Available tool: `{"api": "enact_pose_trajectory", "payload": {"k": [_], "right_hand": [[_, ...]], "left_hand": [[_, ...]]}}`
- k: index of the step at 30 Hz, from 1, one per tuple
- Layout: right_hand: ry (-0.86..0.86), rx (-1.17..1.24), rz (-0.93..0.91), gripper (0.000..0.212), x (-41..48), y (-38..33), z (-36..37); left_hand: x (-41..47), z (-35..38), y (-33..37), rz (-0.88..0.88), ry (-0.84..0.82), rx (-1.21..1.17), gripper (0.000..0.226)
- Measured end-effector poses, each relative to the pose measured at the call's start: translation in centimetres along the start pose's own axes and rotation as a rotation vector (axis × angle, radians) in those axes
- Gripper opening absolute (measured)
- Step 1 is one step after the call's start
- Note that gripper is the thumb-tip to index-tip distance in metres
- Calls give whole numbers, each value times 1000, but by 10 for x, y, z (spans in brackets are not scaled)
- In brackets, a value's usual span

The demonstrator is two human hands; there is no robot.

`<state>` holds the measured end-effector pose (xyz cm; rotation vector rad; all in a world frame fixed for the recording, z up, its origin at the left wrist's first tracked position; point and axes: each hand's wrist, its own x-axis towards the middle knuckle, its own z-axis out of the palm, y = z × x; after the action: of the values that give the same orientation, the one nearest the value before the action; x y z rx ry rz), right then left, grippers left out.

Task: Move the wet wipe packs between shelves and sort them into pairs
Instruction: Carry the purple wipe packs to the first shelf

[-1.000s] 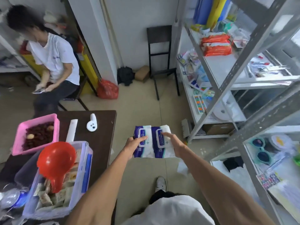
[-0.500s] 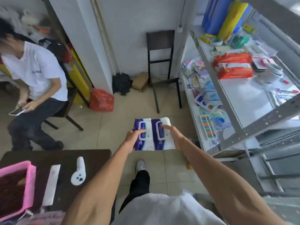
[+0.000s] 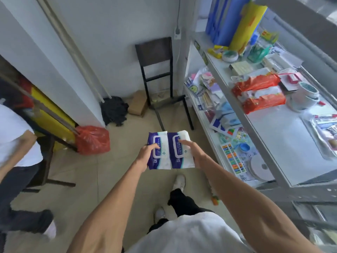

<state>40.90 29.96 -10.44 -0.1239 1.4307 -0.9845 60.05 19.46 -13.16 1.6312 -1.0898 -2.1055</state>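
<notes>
Two purple-and-white wet wipe packs are held side by side in front of me, above the floor. My left hand grips the left pack at its left edge, thumb on top. My right hand grips the right pack from its right side, fingers over the lid. Two orange wet wipe packs lie stacked as a pair on the upper white shelf to my right.
The metal shelf unit on the right holds bowls, boxes, stationery and blue and yellow rolls; its lower shelf is crowded with small items. A dark chair stands ahead by the wall. A red bag and a seated person are at left.
I have walked forward past the dark table, which has left the view. The shelf unit is now closer on my right. Both hands still hold the two packs the same way.
</notes>
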Motion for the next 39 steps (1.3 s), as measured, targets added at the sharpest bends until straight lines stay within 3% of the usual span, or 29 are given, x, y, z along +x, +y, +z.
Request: {"api": "enact_pose_trajectory", "payload": {"k": [5,10,15,17,20,23,25,27,29,32,34,37,39], "right_hand": [[-7,80,0,66,54,-52,-42],[-6,338,-60,19,60,-99,-108],[168,563,-158,18,37,-106,-181],[258,671,-193,22,20,-98,-209],[362,824,-267,50,-6,-74,-242],[467,951,-392,78,-29,-49,-264],[528,1029,-466,71,-43,-42,-267],[657,1091,-503,49,-50,-38,-270],[815,1105,-503,42,-52,-40,-271],[1054,1047,-423,48,-43,-48,-280],[1148,1021,-363,52,-34,-52,-288],[1219,954,-306,77,-14,-50,-303],[1318,790,-240,54,-9,-58,-305]], "left_hand": [[70,40,63,-18,-119,63,50],[129,119,132,0,-307,268,57],[150,231,179,-23,-632,525,69],[150,278,189,-76,-806,614,62],[136,346,198,-152,-1100,744,42],[117,407,193,-201,-1260,842,54],[108,437,182,-205,-1290,907,57],[104,462,167,-203,-1283,952,53],[98,481,154,-124,-1219,977,57],[94,502,139,135,-1055,1104,84],[101,510,129,342,-1004,1206,74],[120,516,116,629,-941,1362,62],[126,515,110,870,-878,1475,61]]}}
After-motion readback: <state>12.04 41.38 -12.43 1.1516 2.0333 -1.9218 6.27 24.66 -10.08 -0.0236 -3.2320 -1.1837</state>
